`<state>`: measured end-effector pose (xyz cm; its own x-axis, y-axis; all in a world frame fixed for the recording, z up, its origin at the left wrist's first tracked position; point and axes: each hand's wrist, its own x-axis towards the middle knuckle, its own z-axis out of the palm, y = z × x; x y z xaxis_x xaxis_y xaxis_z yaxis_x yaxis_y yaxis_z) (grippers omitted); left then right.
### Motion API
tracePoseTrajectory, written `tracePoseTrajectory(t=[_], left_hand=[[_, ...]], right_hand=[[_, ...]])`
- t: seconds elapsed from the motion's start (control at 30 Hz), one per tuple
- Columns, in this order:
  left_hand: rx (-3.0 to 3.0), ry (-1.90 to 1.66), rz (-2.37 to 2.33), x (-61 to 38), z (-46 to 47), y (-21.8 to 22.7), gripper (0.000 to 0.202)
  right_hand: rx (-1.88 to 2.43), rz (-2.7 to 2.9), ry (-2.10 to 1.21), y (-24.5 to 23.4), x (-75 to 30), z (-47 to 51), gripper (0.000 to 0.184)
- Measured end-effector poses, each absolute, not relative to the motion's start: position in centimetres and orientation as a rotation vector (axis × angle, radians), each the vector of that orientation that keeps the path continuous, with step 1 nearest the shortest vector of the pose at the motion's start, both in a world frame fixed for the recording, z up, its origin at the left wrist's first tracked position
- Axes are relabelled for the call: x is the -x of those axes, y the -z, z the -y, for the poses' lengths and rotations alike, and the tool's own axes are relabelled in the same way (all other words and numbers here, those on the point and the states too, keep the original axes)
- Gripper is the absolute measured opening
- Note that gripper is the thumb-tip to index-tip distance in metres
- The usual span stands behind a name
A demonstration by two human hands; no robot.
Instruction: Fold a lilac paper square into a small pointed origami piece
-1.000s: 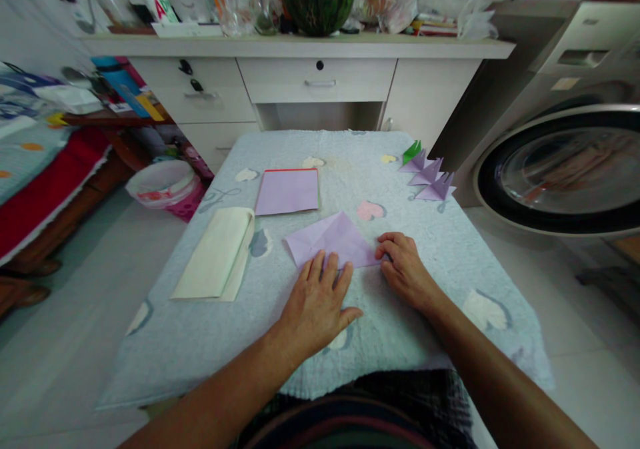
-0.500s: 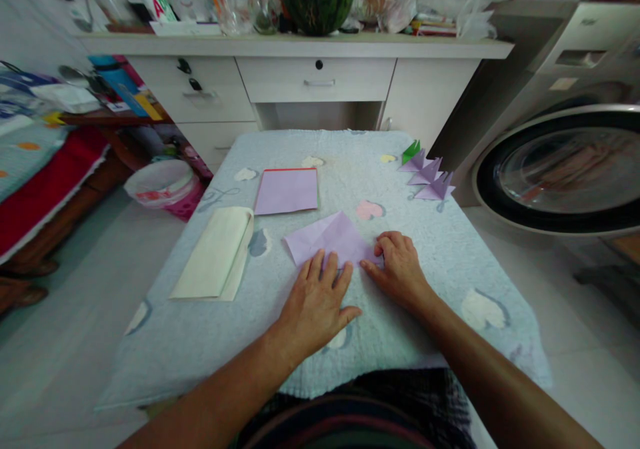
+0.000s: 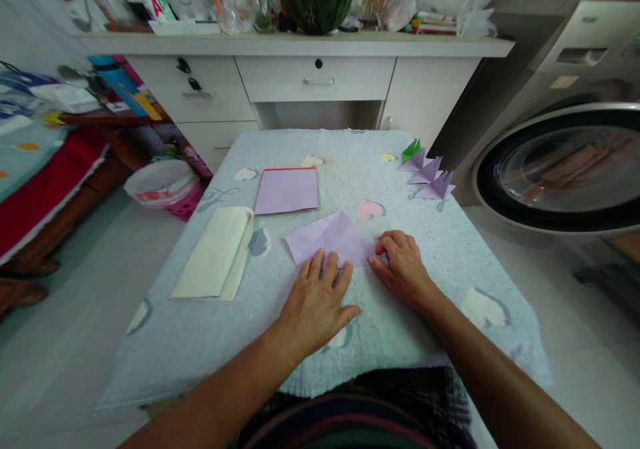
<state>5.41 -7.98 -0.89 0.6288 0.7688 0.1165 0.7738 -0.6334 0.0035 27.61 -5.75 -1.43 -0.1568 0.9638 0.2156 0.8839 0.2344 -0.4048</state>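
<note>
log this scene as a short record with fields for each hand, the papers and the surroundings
left hand: spread over the near edge of the folded lilac sheet
right hand: curled at that sheet's right corner; grip unclear
square lilac paper: farther back, to the left
pale folded piece: left of the sheet, apart
folded figures: green and lilac, far right
background: watermelon on counter

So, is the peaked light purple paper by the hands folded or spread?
Folded: slanting fold lines cross the peaked light purple paper, and its outline isn't square.
</note>
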Motion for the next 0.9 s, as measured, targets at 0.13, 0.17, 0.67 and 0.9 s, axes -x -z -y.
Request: tracePoseTrajectory(t=[0.13,0.17,0.67,0.9], left_hand=[[2.79,0.176,1.322,-5.39,8.04,0.96,0.071],[2.789,0.18,1.323,-5.38,8.06,0.97,0.071],[2.776,0.189,1.33,-5.3,8.19,1.09,0.071],[2.768,0.186,1.337,-5.3,8.18,1.14,0.07]], right_hand=[[1.569,2.101,-0.385,0.69,-28.08,6.19,0.021],[1.561,2.103,-0.392,0.59,-28.11,6.23,0.022],[1.61,2.088,-0.393,0.81,-27.84,5.88,0.006],[1.644,2.078,-0.356,0.98,-27.7,5.73,0.007]])
